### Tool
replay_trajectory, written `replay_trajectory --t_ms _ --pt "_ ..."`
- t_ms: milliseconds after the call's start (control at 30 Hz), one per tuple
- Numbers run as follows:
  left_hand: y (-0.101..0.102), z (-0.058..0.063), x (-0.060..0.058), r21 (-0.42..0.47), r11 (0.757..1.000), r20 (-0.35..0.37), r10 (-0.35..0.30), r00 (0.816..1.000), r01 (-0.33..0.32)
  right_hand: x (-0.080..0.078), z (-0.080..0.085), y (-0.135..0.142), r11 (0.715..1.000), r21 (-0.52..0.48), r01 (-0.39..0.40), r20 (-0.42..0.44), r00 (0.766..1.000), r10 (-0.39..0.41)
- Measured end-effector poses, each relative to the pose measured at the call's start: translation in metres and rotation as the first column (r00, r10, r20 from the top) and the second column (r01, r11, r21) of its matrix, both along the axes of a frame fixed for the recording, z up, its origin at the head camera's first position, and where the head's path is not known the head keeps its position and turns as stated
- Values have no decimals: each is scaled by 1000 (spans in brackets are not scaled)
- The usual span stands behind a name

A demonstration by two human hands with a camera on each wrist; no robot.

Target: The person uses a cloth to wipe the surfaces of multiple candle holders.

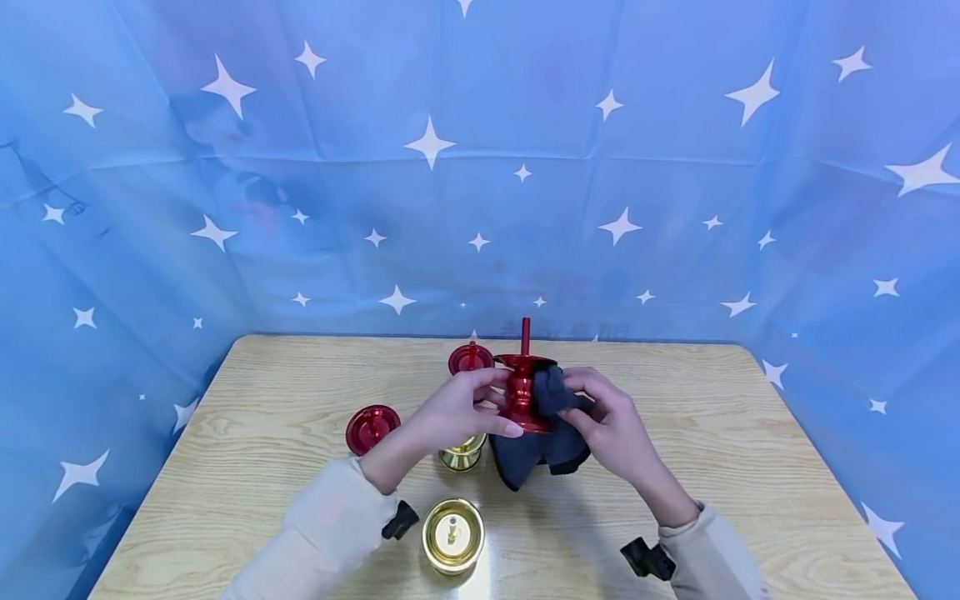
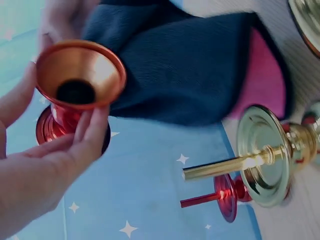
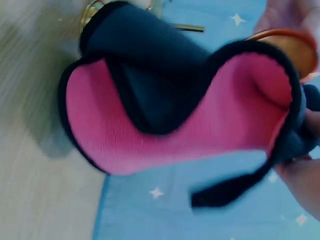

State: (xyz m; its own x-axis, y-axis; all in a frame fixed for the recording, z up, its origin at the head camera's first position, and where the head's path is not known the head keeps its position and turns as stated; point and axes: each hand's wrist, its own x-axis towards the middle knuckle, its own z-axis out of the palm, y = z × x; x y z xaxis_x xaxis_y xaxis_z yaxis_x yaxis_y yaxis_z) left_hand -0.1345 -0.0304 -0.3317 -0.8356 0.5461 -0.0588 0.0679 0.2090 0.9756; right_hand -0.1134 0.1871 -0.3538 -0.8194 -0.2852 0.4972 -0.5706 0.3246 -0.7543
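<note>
In the head view my left hand (image 1: pixel 453 408) holds a shiny red candlestick (image 1: pixel 519 390) upright above the table, thumb near its base and fingers around the stem. The left wrist view looks into the hollow, coppery underside of its base (image 2: pixel 102 70). My right hand (image 1: pixel 613 427) pinches a dark navy cloth (image 1: pixel 542 446) and presses a bunched part of it against the right side of the stem. The rest of the cloth hangs below; its pink reverse (image 3: pixel 150 150) shows in the right wrist view. Some of the right fingers are hidden by the cloth.
On the wooden table (image 1: pixel 262 500) stand two more red candlesticks, one at the left (image 1: pixel 372 427) and one at the back (image 1: pixel 471 357). A gold candlestick (image 1: pixel 461 457) is partly behind my left hand, and another gold one (image 1: pixel 453 537) is nearer. A blue star-patterned curtain (image 1: pixel 337 192) surrounds the table.
</note>
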Motion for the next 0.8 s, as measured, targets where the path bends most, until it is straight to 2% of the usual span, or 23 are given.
replay_trajectory --t_ms 133,200,267,367,533,667,733,800 --pt "2 -3 0 -63 998 -57 9 998 -13 4 9 -6 997 69 23 -133 991 -14" --pt "0 -2 -1 -47 999 -42 -2 999 0 5 12 -6 997 73 20 -152 988 -9" --pt "-3 -2 -1 -4 1000 -14 -26 1000 26 5 12 -5 998 55 10 -118 993 -3" --pt "-8 1 -1 76 995 42 -67 997 64 4 9 -1 1000 19 -4 -13 1000 4" --pt "-14 6 1 172 977 80 -140 987 125 2 3 4 999 -39 -24 132 991 29" --pt "-12 6 2 225 962 78 -179 981 158 2 1 4 999 -49 -12 150 988 20" --pt "-9 4 3 224 964 74 -165 984 145 2 1 4 998 -56 -9 139 990 17" --pt "-5 2 4 191 975 54 -123 991 111 2 0 3 998 -61 -9 117 993 16"
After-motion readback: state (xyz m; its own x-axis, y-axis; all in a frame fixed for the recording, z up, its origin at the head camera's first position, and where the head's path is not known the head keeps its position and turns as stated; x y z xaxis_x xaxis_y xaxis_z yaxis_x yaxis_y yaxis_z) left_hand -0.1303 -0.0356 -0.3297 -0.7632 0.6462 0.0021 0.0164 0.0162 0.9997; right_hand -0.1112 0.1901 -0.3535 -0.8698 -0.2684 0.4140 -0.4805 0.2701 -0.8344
